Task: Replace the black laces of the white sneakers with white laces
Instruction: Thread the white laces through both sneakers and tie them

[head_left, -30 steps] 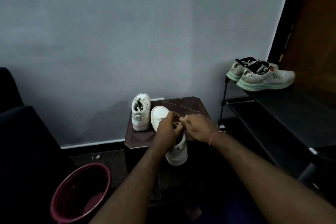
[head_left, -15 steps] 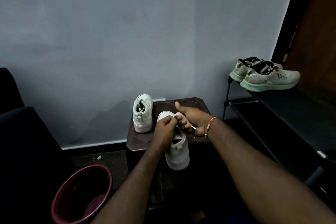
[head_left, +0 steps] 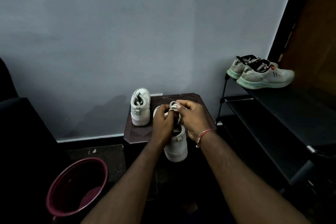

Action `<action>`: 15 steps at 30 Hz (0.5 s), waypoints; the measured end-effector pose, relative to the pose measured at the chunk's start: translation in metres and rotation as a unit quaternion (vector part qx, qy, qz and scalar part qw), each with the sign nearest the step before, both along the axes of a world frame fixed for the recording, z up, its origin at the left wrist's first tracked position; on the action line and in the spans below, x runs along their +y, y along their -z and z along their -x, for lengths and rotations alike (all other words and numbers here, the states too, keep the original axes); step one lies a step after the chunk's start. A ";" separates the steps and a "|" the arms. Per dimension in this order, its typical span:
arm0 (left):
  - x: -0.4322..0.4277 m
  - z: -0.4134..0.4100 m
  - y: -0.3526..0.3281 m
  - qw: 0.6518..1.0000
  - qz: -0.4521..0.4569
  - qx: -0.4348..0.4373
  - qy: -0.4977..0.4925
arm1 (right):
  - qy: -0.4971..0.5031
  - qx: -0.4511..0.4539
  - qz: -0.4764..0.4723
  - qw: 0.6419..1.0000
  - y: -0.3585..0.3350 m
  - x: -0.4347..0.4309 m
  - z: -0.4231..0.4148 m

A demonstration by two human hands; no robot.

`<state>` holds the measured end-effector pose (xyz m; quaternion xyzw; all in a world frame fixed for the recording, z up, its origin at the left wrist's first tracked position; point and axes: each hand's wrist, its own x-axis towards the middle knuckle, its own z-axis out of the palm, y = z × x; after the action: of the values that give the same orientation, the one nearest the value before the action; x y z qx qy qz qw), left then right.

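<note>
Over a dark stool (head_left: pixel 140 132) set against a grey wall (head_left: pixel 145 32): two white sneakers, heels toward the camera. Far sneaker (head_left: pixel 140 112) upright at the stool's back left. Near sneaker (head_left: pixel 176 146) just to the right of it, heel reaching past the stool's front edge; whether resting or lifted, cannot tell.

Both hands bunched above the near sneaker's throat, knuckles almost touching. Left hand (head_left: pixel 162 123) curled, fingertips clamped on a white lace (head_left: pixel 173 104). Right hand (head_left: pixel 195 119) curled too, thumb and forefinger pinching the same lace where it loops up between the hands. One strand dropping from the pinch toward the eyelets; which eyelet, impossible to say. A red-and-white thread (head_left: pixel 203 135) tied round the right wrist.

Down on the floor at lower left, a maroon bucket (head_left: pixel 69 185), upright and open-topped, well apart from the stool. Inside mostly in shadow, with a paler patch low down; contents not to be made out.

To the right, a black rack (head_left: pixel 291 114). On its top shelf, a pair of grey trainers (head_left: pixel 265 76) with mint soles, side by side and touching, toes pointing right. Lower shelves too dark to read.

At far left, a dark seat (head_left: pixel 21 132).
</note>
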<state>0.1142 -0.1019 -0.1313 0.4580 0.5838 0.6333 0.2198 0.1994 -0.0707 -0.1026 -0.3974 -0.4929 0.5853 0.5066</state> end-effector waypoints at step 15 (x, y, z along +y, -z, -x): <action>-0.030 0.025 -0.013 0.988 0.113 0.052 0.093 | 0.042 -0.368 -0.249 0.895 0.007 -0.034 -0.016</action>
<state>0.0888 -0.1317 -0.1180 0.5154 0.6169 0.5152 0.2972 0.2158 -0.1045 -0.1096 -0.4652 -0.7568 0.2333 0.3954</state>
